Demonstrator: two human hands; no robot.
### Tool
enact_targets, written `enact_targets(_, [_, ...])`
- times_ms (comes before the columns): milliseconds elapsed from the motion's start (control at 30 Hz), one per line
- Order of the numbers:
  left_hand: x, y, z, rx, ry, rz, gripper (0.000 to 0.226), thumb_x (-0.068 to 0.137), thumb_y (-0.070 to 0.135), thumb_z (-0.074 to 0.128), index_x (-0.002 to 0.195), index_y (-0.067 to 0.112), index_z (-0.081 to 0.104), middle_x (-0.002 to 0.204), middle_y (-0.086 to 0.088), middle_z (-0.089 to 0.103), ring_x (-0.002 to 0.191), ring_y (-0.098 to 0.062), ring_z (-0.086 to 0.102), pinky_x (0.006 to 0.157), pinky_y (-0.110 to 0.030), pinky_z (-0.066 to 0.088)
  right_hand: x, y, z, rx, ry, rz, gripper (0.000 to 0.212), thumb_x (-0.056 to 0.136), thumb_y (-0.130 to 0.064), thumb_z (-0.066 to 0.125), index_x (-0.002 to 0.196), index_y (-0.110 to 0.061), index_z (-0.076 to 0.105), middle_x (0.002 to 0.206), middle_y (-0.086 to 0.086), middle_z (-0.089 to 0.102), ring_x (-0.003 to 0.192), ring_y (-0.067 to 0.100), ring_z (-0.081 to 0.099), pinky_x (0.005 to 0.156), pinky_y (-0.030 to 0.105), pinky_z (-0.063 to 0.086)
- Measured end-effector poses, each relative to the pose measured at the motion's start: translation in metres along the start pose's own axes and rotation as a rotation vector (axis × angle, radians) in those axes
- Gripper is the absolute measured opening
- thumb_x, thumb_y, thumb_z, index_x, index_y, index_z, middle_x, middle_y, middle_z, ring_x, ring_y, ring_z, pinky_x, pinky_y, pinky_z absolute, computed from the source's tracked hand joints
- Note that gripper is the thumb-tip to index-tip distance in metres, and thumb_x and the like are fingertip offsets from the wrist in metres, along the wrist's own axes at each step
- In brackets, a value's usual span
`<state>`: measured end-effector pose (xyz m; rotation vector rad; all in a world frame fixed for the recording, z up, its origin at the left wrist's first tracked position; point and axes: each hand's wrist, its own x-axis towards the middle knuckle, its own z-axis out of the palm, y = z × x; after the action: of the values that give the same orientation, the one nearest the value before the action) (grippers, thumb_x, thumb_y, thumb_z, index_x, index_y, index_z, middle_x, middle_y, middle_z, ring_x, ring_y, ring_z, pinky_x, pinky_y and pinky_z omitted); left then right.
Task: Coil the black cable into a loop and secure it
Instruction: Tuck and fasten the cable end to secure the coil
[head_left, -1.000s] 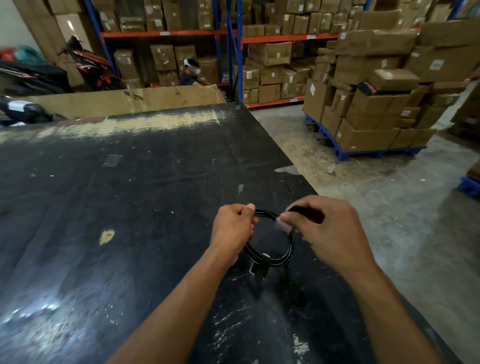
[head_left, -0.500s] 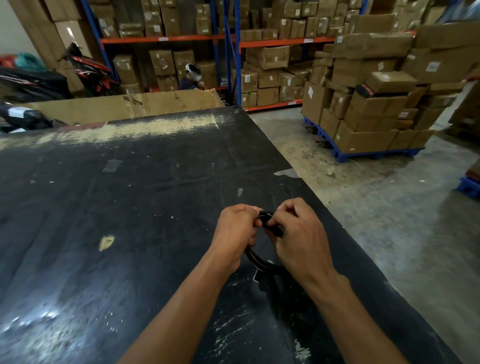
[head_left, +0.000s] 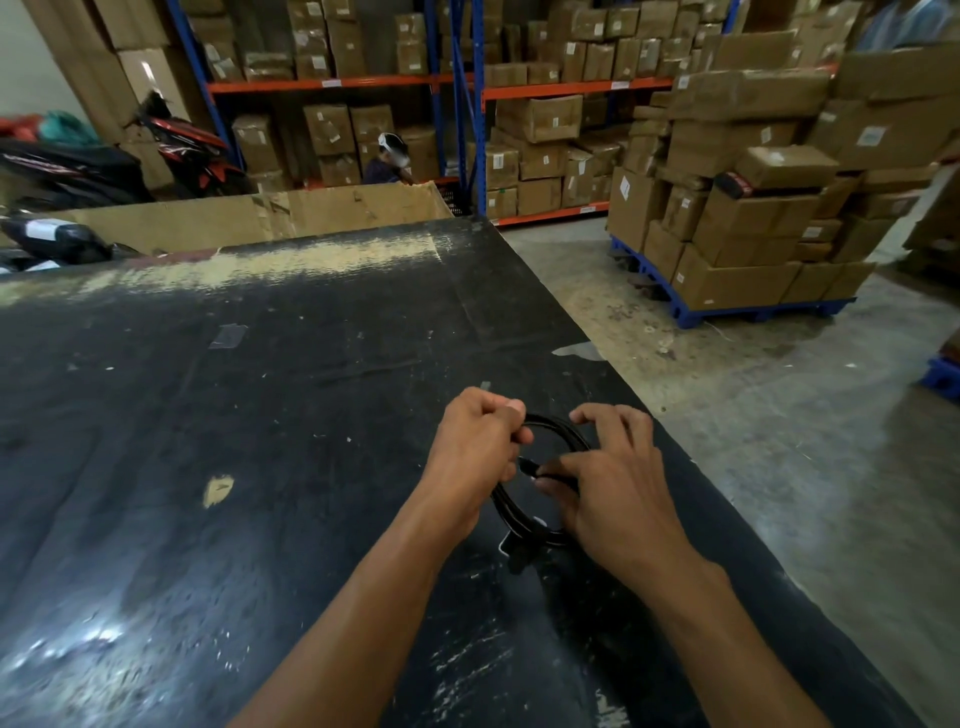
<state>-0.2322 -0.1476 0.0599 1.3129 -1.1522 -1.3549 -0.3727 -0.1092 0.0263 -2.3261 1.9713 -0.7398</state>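
The black cable (head_left: 558, 432) is wound into a small loop that I hold just above the black table (head_left: 260, 415), near its right edge. My left hand (head_left: 475, 449) is closed around the loop's left side. Thumb and forefinger of my right hand (head_left: 605, 486) pinch a short black piece, the cable's end or a strap, inside the loop, while the other fingers are spread over the loop's right side. A plug or tie hangs at the loop's bottom (head_left: 519, 556). Part of the loop is hidden behind my hands.
The table's right edge runs diagonally close to my right hand, with concrete floor (head_left: 779, 441) beyond. A cardboard sheet (head_left: 260, 218) stands at the table's far edge. Stacked boxes on a blue pallet (head_left: 727, 218), shelving and motorbikes (head_left: 171, 150) lie further back; a person sits by the racks.
My right hand moved from the top of the loop, where it met the left hand, down to the loop's middle, and its fingers spread out. The left hand kept its hold.
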Motion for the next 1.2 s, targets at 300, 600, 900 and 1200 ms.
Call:
enact_targets(300, [0.001, -0.005, 0.001, 0.075, 0.010, -0.004, 0.009, 0.097, 0.019, 0.055, 0.091, 0.012, 0.056, 0.067, -0.001, 0.064, 0.042, -0.004, 0.044, 0.043, -0.022, 0.037, 0.001, -0.012, -0.009, 0.036, 0.391, -0.067, 0.006, 0.073, -0.016, 0.080, 0.077, -0.014, 0.076, 0.112, 0.013, 0.064, 0.112, 0.033, 0.046, 0.079, 0.049, 0.047])
enact_targets(600, [-0.002, -0.001, 0.000, 0.202, -0.011, 0.017, 0.013, 0.095, 0.026, 0.059, 0.086, 0.015, 0.059, 0.077, -0.006, 0.070, 0.056, -0.013, 0.049, 0.055, -0.033, 0.044, -0.004, -0.008, -0.003, 0.085, 0.475, -0.118, 0.008, 0.072, -0.013, 0.076, 0.080, -0.011, 0.074, 0.097, 0.009, 0.068, 0.093, 0.030, 0.061, 0.069, 0.044, 0.048])
enact_targets(900, [-0.001, 0.001, -0.002, 0.151, 0.073, 0.130, 0.013, 0.084, 0.019, 0.071, 0.072, 0.021, 0.067, 0.066, 0.002, 0.062, 0.059, -0.011, 0.050, 0.057, -0.031, 0.039, -0.004, 0.000, -0.009, 0.499, 0.421, -0.104, 0.017, 0.080, -0.012, 0.076, 0.096, -0.012, 0.077, 0.091, 0.003, 0.059, 0.082, 0.014, 0.059, 0.066, 0.028, 0.053])
enact_targets(1200, [-0.007, -0.002, -0.008, 0.275, -0.002, 0.231, 0.010, 0.071, 0.025, 0.072, 0.063, 0.029, 0.068, 0.054, 0.011, 0.064, 0.048, 0.000, 0.051, 0.051, -0.024, 0.040, 0.002, 0.002, -0.025, 0.766, 0.252, 0.110, 0.017, 0.085, -0.019, 0.069, 0.084, -0.035, 0.072, 0.078, -0.016, 0.072, 0.073, 0.005, 0.069, 0.066, 0.020, 0.055])
